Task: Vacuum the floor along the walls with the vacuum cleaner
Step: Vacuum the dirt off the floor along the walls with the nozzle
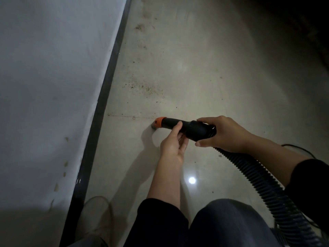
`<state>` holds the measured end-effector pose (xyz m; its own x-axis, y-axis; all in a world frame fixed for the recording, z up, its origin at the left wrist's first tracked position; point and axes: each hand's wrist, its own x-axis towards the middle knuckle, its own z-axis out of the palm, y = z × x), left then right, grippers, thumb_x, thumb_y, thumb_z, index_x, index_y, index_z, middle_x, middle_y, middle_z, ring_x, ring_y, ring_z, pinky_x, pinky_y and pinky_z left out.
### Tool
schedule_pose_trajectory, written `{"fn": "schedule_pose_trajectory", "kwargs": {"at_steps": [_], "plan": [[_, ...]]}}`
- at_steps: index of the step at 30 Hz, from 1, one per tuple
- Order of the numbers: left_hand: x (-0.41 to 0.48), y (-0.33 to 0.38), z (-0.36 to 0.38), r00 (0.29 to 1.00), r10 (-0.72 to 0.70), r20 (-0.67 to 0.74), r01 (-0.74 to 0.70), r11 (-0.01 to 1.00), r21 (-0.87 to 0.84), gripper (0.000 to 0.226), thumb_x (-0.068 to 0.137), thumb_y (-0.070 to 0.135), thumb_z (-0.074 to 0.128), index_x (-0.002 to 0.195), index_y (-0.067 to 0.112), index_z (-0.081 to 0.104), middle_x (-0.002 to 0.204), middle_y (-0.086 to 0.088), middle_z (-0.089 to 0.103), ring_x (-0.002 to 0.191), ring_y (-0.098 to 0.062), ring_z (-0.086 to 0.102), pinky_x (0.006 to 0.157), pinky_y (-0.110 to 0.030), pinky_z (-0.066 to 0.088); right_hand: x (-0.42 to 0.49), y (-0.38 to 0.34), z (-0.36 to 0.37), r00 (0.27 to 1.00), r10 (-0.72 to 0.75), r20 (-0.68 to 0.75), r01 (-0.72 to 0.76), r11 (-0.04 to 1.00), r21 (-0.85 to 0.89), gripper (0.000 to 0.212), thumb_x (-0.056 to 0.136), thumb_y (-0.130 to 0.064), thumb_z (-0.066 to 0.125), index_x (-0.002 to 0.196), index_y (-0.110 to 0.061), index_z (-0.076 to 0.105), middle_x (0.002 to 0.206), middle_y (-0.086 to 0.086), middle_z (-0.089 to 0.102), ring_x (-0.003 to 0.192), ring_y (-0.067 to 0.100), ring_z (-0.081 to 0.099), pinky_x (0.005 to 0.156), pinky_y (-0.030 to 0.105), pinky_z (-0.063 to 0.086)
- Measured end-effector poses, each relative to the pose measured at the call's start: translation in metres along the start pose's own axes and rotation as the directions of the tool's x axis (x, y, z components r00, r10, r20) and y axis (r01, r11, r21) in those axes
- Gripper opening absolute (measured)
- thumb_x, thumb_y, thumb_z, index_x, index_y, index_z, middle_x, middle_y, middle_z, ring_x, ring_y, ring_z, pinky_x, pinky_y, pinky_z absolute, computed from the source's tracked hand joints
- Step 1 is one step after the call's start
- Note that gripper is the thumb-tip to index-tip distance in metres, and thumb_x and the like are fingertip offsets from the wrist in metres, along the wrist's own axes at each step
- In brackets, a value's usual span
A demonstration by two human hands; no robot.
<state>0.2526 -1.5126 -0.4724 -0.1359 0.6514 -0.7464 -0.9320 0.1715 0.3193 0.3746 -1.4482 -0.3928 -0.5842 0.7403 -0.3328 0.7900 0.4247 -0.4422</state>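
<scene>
My right hand [226, 134] grips the nozzle [170, 124] at its hose end; my left hand [173, 141] curls round it nearer the tip, down at the floor [195, 77]; sweeping step, I judge; next, push ahead of both hands into the crumbs [146, 88] beside the skirting [105, 100].

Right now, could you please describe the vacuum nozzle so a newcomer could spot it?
Right of the white wall and its dark baseboard, over the floor, the left hand and right hand hold a black nozzle. It alone has an orange collar, unlike the ribbed hose behind.

Glossy dark baseboard [99, 111], thin black cable [295, 146], round light glare [192, 180]
</scene>
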Motion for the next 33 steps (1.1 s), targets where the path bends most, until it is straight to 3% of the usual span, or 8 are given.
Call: {"fn": "schedule_pose_trajectory", "kwargs": {"at_steps": [9,17,24,33], "plan": [[-0.004,-0.019,0.015,0.998,-0.057,0.025,0.057,0.998,0.029,0.023,0.089,0.016,0.070,0.108,0.005,0.064,0.093,-0.007,0.071,0.086,-0.012,0.067,0.064,-0.020,0.056,-0.019,0.017,-0.010,0.997,0.070,-0.023,-0.070,0.997,-0.010,0.055,0.073,-0.038,0.081,0.122,-0.024,0.062,0.095,-0.002,0.071,0.082,0.012,0.065,0.081,0.036,0.054],[-0.009,-0.025,0.011,0.999,-0.010,-0.051,0.011,0.999,0.037,0.021,0.087,0.018,0.070,0.104,0.008,0.064,0.091,-0.004,0.071,0.087,-0.011,0.067,0.073,-0.021,0.055,-0.019,0.021,-0.002,0.999,0.037,-0.002,-0.037,0.998,0.046,0.053,0.073,-0.035,0.082,0.121,-0.030,0.061,0.099,-0.010,0.069,0.077,-0.001,0.060,0.070,0.015,0.047],[-0.008,-0.015,-0.002,0.987,0.064,-0.149,-0.069,0.997,-0.029,0.030,0.086,0.017,0.071,0.112,0.005,0.065,0.095,-0.006,0.073,0.083,-0.009,0.069,0.064,-0.018,0.053,-0.006,0.014,0.015,0.999,-0.030,0.039,0.026,0.996,0.085,0.058,0.075,-0.037,0.081,0.128,-0.032,0.058,0.109,-0.011,0.066,0.101,0.011,0.060,0.091,0.028,0.047],[-0.008,-0.021,0.009,0.993,0.019,-0.112,-0.020,1.000,-0.004,0.024,0.086,0.018,0.071,0.107,0.008,0.065,0.093,-0.004,0.072,0.083,-0.008,0.068,0.068,-0.019,0.054,-0.013,0.021,0.007,0.999,0.033,0.007,-0.034,0.996,0.082,0.055,0.074,-0.034,0.081,0.124,-0.032,0.059,0.109,-0.009,0.066,0.098,0.013,0.062,0.086,0.026,0.049]]}}
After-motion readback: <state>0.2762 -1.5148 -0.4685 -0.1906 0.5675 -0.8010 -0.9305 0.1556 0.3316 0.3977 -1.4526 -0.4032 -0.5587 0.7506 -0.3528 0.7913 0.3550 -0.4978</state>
